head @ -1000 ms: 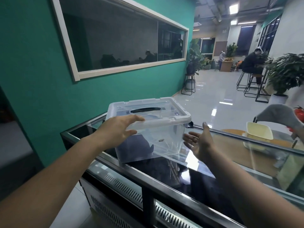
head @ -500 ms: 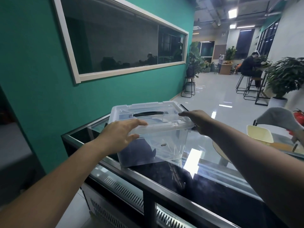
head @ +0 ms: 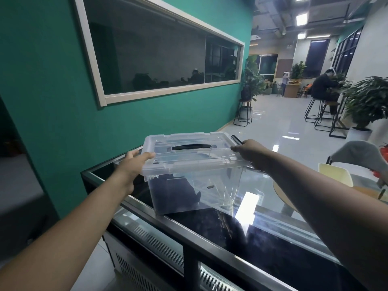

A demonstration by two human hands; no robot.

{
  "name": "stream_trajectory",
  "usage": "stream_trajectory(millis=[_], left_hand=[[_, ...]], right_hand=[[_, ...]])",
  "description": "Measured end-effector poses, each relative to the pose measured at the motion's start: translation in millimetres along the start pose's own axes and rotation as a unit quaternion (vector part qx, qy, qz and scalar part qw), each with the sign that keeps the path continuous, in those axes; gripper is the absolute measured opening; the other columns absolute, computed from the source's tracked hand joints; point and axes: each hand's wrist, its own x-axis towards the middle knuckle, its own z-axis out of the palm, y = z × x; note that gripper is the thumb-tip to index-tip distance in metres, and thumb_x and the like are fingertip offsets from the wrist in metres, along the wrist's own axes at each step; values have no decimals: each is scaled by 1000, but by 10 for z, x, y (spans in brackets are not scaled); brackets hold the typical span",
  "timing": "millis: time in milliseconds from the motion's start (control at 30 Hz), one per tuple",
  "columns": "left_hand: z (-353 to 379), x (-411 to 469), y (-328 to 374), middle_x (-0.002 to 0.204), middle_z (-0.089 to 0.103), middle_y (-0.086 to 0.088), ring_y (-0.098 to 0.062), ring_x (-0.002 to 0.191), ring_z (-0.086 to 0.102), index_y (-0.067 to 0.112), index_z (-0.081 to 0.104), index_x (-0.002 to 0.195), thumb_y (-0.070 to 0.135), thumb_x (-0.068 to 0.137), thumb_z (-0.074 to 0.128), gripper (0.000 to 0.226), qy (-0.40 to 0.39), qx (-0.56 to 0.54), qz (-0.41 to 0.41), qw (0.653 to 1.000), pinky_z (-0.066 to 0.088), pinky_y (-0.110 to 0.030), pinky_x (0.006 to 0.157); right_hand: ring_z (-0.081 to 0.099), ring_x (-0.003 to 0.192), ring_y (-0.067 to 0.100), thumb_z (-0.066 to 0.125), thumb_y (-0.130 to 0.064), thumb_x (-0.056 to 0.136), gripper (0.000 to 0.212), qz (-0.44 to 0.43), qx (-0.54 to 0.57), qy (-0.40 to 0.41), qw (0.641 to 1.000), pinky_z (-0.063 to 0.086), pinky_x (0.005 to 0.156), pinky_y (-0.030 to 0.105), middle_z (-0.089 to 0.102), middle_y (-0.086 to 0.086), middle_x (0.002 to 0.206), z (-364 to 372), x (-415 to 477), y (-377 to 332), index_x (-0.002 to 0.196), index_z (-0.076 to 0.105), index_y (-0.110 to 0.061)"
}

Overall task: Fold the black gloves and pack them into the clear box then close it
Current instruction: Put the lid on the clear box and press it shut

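The clear box (head: 218, 192) stands on a glass-topped display counter (head: 189, 236), its clear lid (head: 189, 156) with a black handle (head: 191, 147) resting on top. Black gloves (head: 174, 194) lie inside at the bottom left, seen through the wall. My left hand (head: 134, 166) presses against the lid's left edge, fingers curled over its corner. My right hand (head: 249, 151) grips the lid's right end by the black latch (head: 236, 140).
A teal wall with a long window runs along the left. To the right stand a pale yellow chair (head: 333, 175), a round wooden table and potted plants. A person sits on a stool far back right. The counter's metal front edge lies close below my arms.
My right hand swung from open beside the box up onto the lid's right end. My left hand shifted from the lid's front to its left edge. The view came a little closer.
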Motion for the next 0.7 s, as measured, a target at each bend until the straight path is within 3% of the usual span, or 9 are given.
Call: stream_trajectory(millis=[100, 200, 300, 400, 500, 600, 700], left_hand=[[-76, 247, -72, 137, 72, -6, -29, 135, 62, 13, 59, 145, 63, 50, 94, 112, -30, -43, -46, 998, 37, -53, 125], [-124, 314, -50, 147, 61, -10, -29, 140, 56, 15, 36, 161, 58, 53, 101, 134, -17, -61, -59, 996, 40, -52, 124], [-204, 432, -142, 155, 62, -4, -27, 148, 53, 16, 62, 147, 71, 25, 104, 139, -53, -77, -104, 990, 40, -51, 125], [-272, 542, -230, 161, 57, -1, -28, 151, 50, 23, 62, 150, 73, 28, 104, 137, -68, -91, -136, 984, 44, -53, 122], [-190, 273, -61, 147, 68, -3, -27, 136, 63, 21, 66, 143, 66, 40, 104, 119, -63, -83, -130, 986, 53, -50, 112], [-128, 135, 16, 101, 83, -4, -25, 95, 75, 17, 74, 127, 56, 76, 90, 66, -65, -65, -113, 989, 60, -40, 82], [-123, 118, 24, 76, 81, -3, -24, 78, 73, 17, 75, 115, 54, 84, 85, 49, -61, -54, -113, 990, 59, -37, 68]], right_hand=[[59, 84, 32, 68, -33, 101, 38, -15, -41, 13, 999, 45, 71, 38, 69, 27, 122, 8, 27, -8, 118, 65, 0], [56, 84, 32, 63, -30, 104, 35, -31, -83, 16, 996, 41, 69, 37, 67, 27, 122, 13, 15, -28, 119, 64, 2], [55, 89, 32, 58, -26, 107, 34, -44, -136, 13, 990, 38, 64, 34, 66, 26, 121, 3, 11, -67, 120, 63, 5], [53, 89, 32, 53, -24, 110, 26, -53, -194, 14, 979, 34, 56, 30, 60, 20, 108, -6, -37, -130, 110, 60, 1], [50, 72, 26, 50, -21, 109, 22, -52, -232, 20, 971, 33, 51, 29, 57, 18, 101, -1, -51, -167, 103, 56, -1], [50, 69, 25, 50, -17, 106, 20, -50, -234, 25, 971, 35, 52, 29, 59, 18, 99, 19, -23, -155, 106, 61, 0], [51, 68, 25, 50, -16, 104, 21, -52, -224, 34, 973, 36, 51, 27, 62, 18, 100, 36, 13, -127, 110, 63, -1]])
